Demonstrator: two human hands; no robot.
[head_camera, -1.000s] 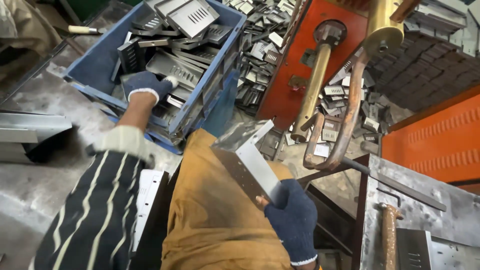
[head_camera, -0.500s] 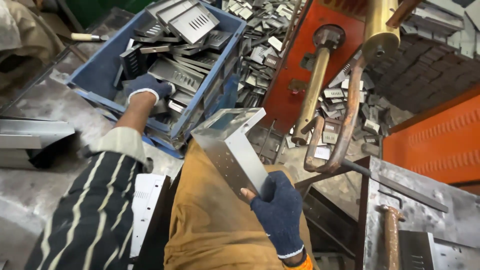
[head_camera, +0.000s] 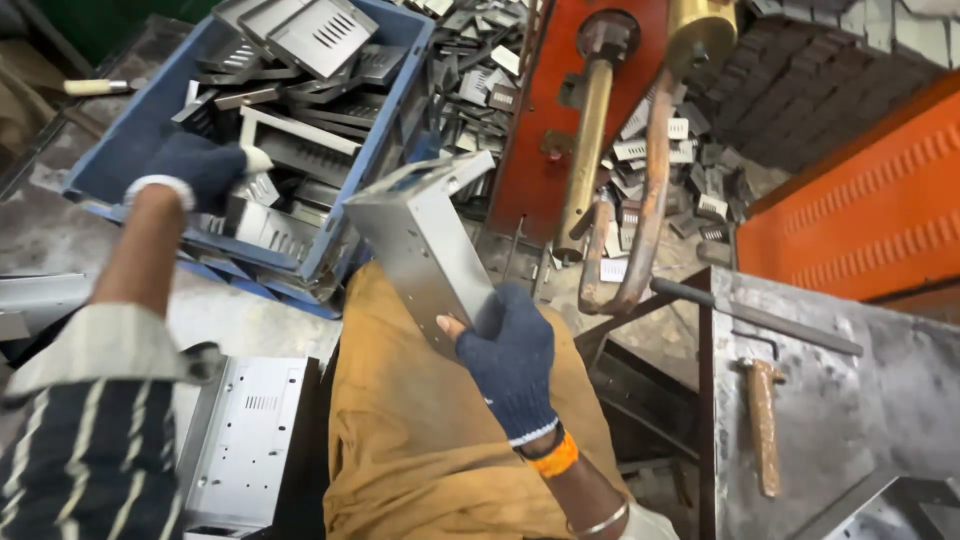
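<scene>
Head view: my right hand (head_camera: 510, 355) grips the bent sheet-metal panel (head_camera: 425, 240) by its lower edge, fingers wrapped tight, panel tilted over my lap. It looks stiff, light and sharp-edged. My left hand (head_camera: 200, 165) closes on small parts in the blue crate (head_camera: 385, 130).
</scene>
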